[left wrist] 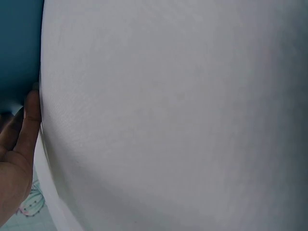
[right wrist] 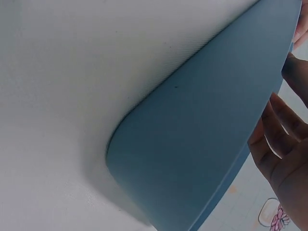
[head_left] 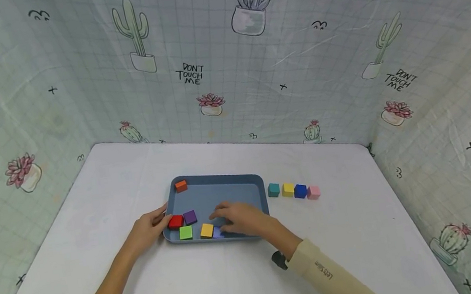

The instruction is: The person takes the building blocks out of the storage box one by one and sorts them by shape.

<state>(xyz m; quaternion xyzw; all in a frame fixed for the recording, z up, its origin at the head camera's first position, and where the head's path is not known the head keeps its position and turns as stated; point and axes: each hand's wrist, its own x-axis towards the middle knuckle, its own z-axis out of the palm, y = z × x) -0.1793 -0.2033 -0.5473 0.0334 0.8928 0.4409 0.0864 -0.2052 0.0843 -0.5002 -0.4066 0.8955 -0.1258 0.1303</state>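
Observation:
A blue-grey tray (head_left: pixel 224 194) lies on the table. My left hand (head_left: pixel 146 231) holds its left rim, with the thumb by a red block (head_left: pixel 176 222); in the left wrist view, fingers (left wrist: pixel 30 115) lie against the tray's outer side. My right hand (head_left: pixel 245 218) reaches over the near rim, fingers apart and slightly bent. Its thumb is right at a light blue block (head_left: pixel 217 232), which it partly covers. Left of that sit a yellow-orange block (head_left: pixel 207 230), a green block (head_left: pixel 186 232) and a purple block (head_left: pixel 190 217). An orange block (head_left: pixel 181 186) sits in the far left corner.
Right of the tray, a row of cubes stands on the white table (head_left: pixel 340 232): teal (head_left: pixel 273 190), yellow (head_left: pixel 288 189), dark blue (head_left: pixel 300 191) and pink (head_left: pixel 313 192). A cactus-print cloth (head_left: pixel 226 78) hangs around the table's back and sides.

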